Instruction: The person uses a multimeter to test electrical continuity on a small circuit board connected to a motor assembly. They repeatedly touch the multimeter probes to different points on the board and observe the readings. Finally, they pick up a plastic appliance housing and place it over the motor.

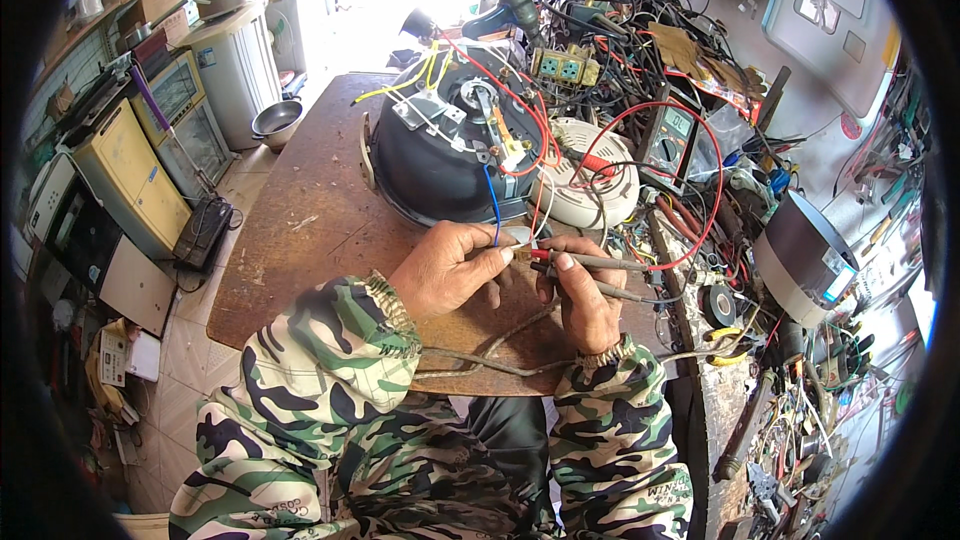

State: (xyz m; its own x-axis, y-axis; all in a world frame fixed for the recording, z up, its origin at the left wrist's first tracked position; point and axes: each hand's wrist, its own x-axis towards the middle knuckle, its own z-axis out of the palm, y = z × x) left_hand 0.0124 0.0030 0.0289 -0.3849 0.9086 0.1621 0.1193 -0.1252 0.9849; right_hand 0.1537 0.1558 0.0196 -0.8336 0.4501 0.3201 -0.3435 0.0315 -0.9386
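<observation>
My left hand (450, 268) is closed at the near side of an upturned black rice cooker body (410, 165). A blue wire (493, 202) runs down from the cooker's underside into its pinch. Close beside it, my right hand (585, 300) grips a pair of multimeter test probes (615, 265), one with a red lead and one dark. Their tips point left toward the wire ends at my left fingertips; I cannot tell whether they touch. The leads run to a multimeter (667, 138) with a lit display, propped at the right. Red, yellow and white wires spread over the cooker's underside.
A round white slotted cover (592, 172) lies right of the cooker. An old cord (490, 360) crosses the wooden table (290, 240) before my wrists. Tangled cables and tools crowd the right, with a tape roll (718, 306) and a metal cylinder (806, 258). Appliances line the left.
</observation>
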